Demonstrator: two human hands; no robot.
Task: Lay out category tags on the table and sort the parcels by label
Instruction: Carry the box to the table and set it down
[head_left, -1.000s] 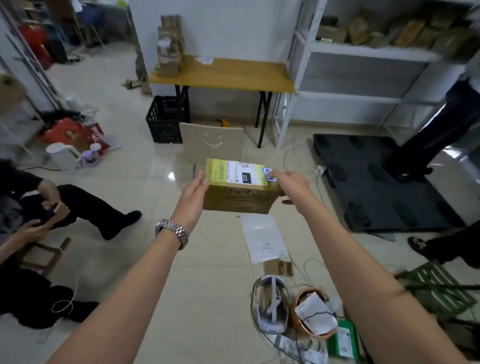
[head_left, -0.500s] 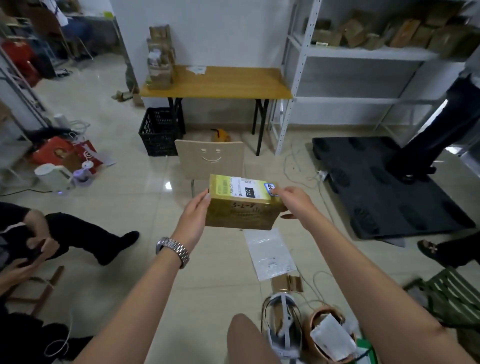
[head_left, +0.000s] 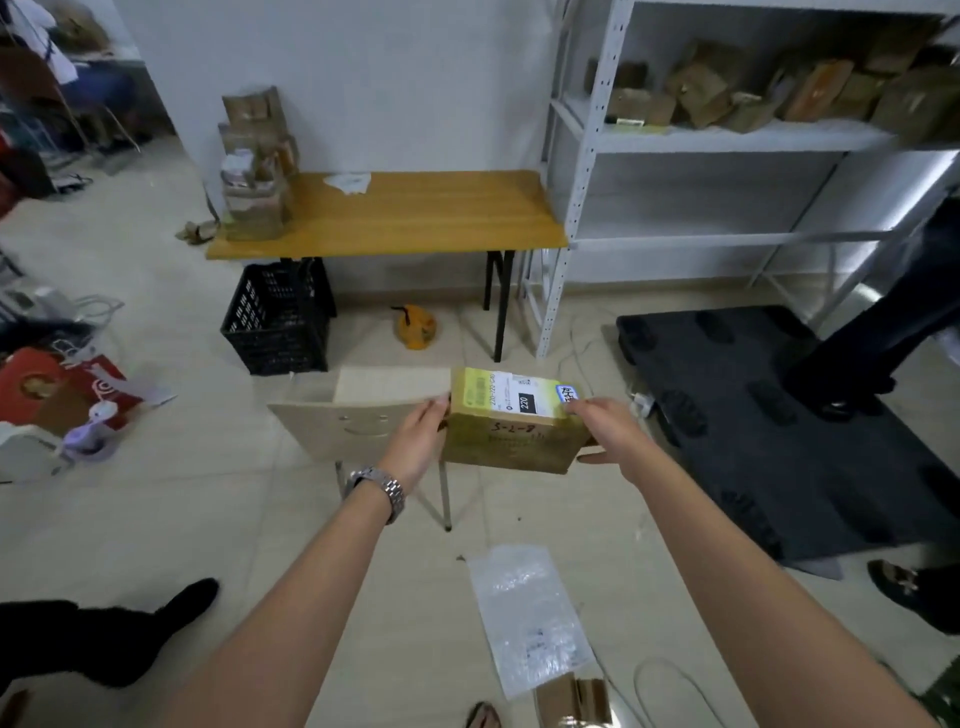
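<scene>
Parcel (head_left: 511, 421) short of counter (head_left: 415, 218): left hand (head_left: 418, 441) pressing flat on one end, right hand (head_left: 610, 431) gripping other. Stiff cardboard, likely light (ends suit holding).

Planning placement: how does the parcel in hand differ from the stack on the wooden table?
The parcel is one box, held midair between left hand and right hand; the stack is several, piled on the table. The parcel's label shows plainly; the stack's do not. Both look brown.
</scene>
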